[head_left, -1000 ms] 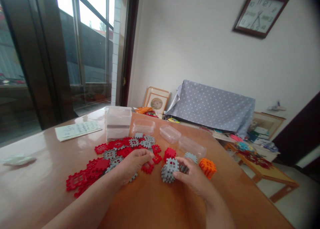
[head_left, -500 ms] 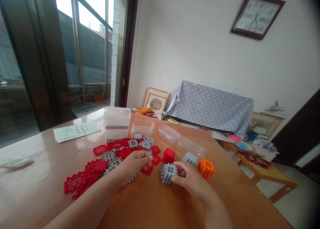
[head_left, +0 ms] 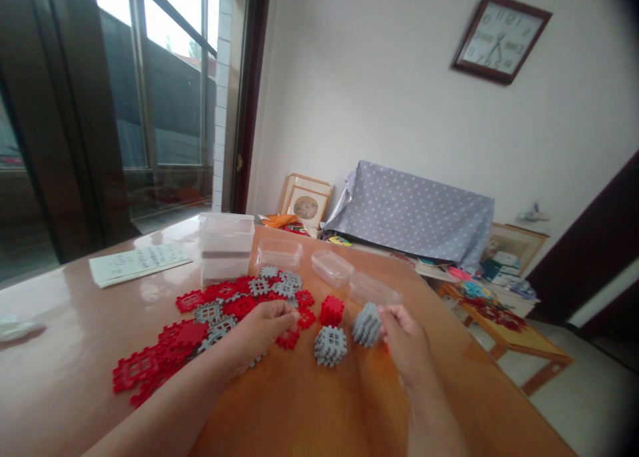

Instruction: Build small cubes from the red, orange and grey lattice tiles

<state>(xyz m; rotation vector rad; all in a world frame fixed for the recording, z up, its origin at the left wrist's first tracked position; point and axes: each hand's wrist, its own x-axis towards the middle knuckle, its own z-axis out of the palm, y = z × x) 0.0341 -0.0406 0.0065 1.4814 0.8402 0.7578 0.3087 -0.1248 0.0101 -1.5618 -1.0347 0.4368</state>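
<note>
My right hand (head_left: 405, 340) has its thumb and fingers closed at the right edge of a leaning stack of solid grey interlocking tiles (head_left: 367, 325). Just left of it stands a stack of grey window tiles (head_left: 330, 346), with a red stack (head_left: 332, 310) behind. My left hand (head_left: 274, 325) is pinched over the right side of a loose pile of red tiles (head_left: 184, 337) and grey tiles (head_left: 208, 312). Whatever lies between its fingertips is too small or hidden to make out. The right hand hides nearly all of the orange stack.
Clear plastic trays (head_left: 332, 269) line the back of the wooden table (head_left: 309, 410). A lidded clear box (head_left: 227, 247) stands behind the pile, beside a sheet of paper (head_left: 140, 264). A crumpled white wrapper (head_left: 20, 328) lies far left. A low wooden stool (head_left: 509, 330) stands beyond the right edge.
My right hand has left the grey window-tile stack and moved right to the solid grey stack, which now leans. It now covers the orange stack. My left hand stays pinched over the pile.
</note>
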